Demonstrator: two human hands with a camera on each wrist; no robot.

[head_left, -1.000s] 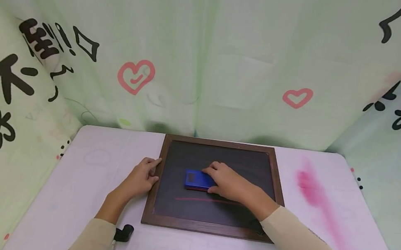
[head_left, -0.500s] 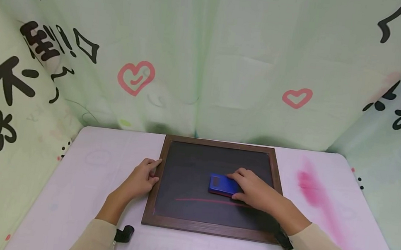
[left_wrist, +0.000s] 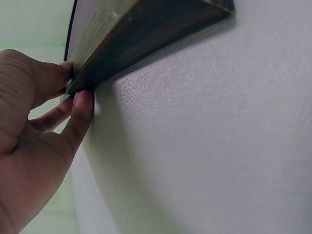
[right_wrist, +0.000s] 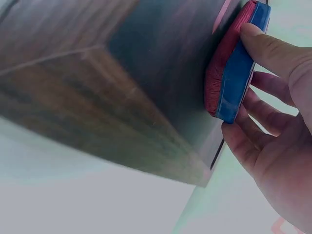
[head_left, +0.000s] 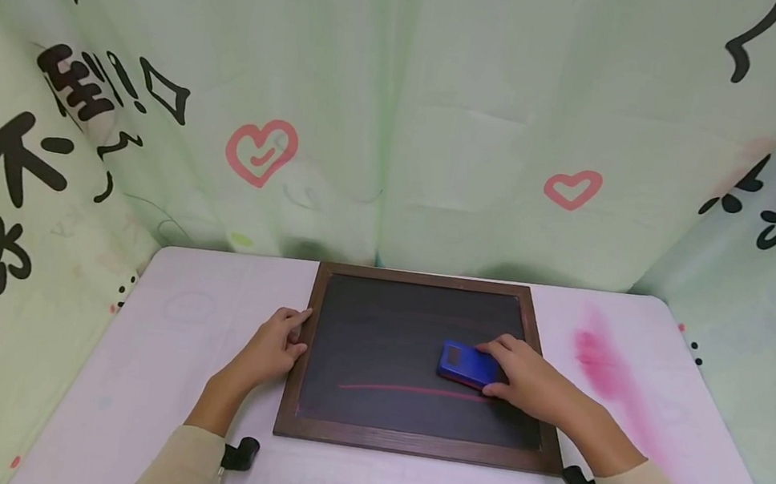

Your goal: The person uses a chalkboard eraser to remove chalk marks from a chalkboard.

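Observation:
A small blackboard [head_left: 415, 318] in a brown wooden frame lies on the table. My right hand [head_left: 527, 376] grips a blue eraser [head_left: 466, 363] on the board's right half. In the right wrist view, the eraser [right_wrist: 236, 78] shows a red layered pad turned to the board, with my thumb on one side and fingers on the other. A pink line [head_left: 406, 390] runs across the board just below it. My left hand [head_left: 273, 349] holds the frame's left edge. The left wrist view shows its thumb and fingertips [left_wrist: 84, 100] against the wooden frame [left_wrist: 146, 41].
The table [head_left: 207, 292] has a white top with a pink smear [head_left: 599, 361] right of the board. A pale green curtain [head_left: 446, 120] with hearts and black characters stands behind and at both sides. A black strap piece [head_left: 240, 454] is at the left wrist.
My right hand has slid the eraser rightward across the board, from near its middle toward the right frame side. More of the pink line is uncovered. My left hand stays at the left edge.

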